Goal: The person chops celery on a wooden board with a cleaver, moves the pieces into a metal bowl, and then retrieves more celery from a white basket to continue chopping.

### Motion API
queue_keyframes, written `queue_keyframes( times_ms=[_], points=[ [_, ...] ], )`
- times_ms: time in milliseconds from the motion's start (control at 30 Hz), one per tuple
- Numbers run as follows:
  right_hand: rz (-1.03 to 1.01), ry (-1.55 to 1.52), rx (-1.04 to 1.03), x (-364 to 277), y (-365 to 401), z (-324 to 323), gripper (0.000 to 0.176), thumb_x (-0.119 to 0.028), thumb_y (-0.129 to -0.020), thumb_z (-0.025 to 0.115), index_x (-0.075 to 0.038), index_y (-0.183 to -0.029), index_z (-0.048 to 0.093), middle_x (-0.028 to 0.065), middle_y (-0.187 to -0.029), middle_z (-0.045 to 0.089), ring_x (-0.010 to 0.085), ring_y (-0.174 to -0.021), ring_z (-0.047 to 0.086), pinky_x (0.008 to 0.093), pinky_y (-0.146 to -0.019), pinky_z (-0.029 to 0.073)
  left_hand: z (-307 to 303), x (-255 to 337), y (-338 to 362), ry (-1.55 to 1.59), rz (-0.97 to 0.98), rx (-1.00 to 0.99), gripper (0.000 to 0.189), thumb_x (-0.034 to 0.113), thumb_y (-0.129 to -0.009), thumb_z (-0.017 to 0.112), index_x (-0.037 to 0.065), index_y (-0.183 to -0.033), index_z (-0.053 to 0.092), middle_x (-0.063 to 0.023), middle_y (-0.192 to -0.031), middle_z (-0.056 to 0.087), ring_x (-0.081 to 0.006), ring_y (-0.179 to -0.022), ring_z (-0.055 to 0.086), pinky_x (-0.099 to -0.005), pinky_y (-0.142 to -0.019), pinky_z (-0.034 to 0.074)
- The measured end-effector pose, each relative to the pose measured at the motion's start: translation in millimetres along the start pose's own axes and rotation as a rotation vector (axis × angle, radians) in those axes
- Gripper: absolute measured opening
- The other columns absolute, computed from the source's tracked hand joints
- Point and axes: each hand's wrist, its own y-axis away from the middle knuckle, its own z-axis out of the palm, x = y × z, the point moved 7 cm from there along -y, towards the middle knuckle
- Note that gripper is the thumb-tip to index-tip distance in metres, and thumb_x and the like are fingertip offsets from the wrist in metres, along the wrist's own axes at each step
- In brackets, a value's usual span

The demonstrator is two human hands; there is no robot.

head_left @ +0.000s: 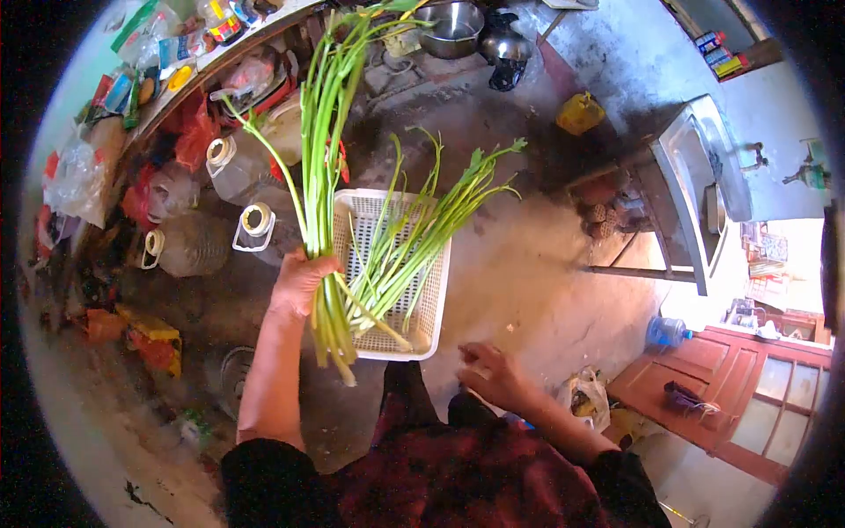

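My left hand is closed around a bunch of celery, gripping it near the pale stalk ends. The bunch stands almost upright in view, its tops reaching the upper edge. Below and to the right of it is a white plastic basket with slotted sides. More celery stalks lie loosely in that basket, their leafy tips sticking out over the far right rim. My right hand hovers near my knee, right of the basket, with fingers loosely bent and apart. Nothing shows in it.
Several plastic jugs stand on the floor at left, beside a cluttered shelf. Metal pots sit at the back. A metal sink is on the right, above a brown floor. A plastic bag lies near my right arm.
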Motion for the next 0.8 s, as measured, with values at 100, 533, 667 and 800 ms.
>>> queue_keyframes(
  times_ms=[100,533,667,800],
  points=[
    [-0.300,0.055,0.220,-55.0,-48.2,4.5,0.044,-0.029,-0.083,0.064,-0.002,-0.116,0.053,0.0175,-0.102,0.060,0.0320,-0.096,0.058,0.0405,-0.080,0.048,24.7,-17.8,7.2,0.209,-0.038,-0.041,0.016,0.004,-0.070,0.070,-0.001,-0.083,0.062,-0.0093,-0.069,0.063,-0.0218,-0.057,0.062,-0.0323,-0.055,0.053],
    [0.229,-0.446,0.109,10.3,-54.6,23.5,0.028,-0.025,-0.094,0.047,-0.003,-0.109,0.058,0.0060,-0.072,0.058,0.0124,-0.062,0.055,0.0288,-0.058,0.047,86.2,-75.6,45.4,0.343,-0.118,-0.127,0.022,0.018,-0.078,0.071,0.002,-0.087,0.059,-0.0087,-0.074,0.063,-0.0219,-0.066,0.062,-0.0328,-0.062,0.052],
    [0.070,0.008,0.265,-19.2,-46.9,0.3,0.033,-0.021,-0.092,0.046,-0.001,-0.117,0.050,0.0187,-0.095,0.060,0.0360,-0.086,0.059,0.0442,-0.076,0.048,128.5,-86.8,65.4,0.245,-0.093,-0.176,0.028,0.018,-0.080,0.070,0.003,-0.101,0.058,-0.0053,-0.089,0.062,-0.0161,-0.078,0.060,-0.0305,-0.067,0.050],
    [0.152,0.144,0.363,-17.8,-15.5,-10.8,0.042,-0.023,-0.090,0.047,-0.003,-0.126,0.040,0.0219,-0.110,0.056,0.0406,-0.095,0.057,0.0485,-0.082,0.047,180.9,-91.8,90.3,0.120,-0.021,-0.247,0.029,0.014,-0.080,0.069,0.001,-0.103,0.056,-0.0044,-0.091,0.060,-0.0147,-0.080,0.059,-0.0283,-0.069,0.049]
  ],
)
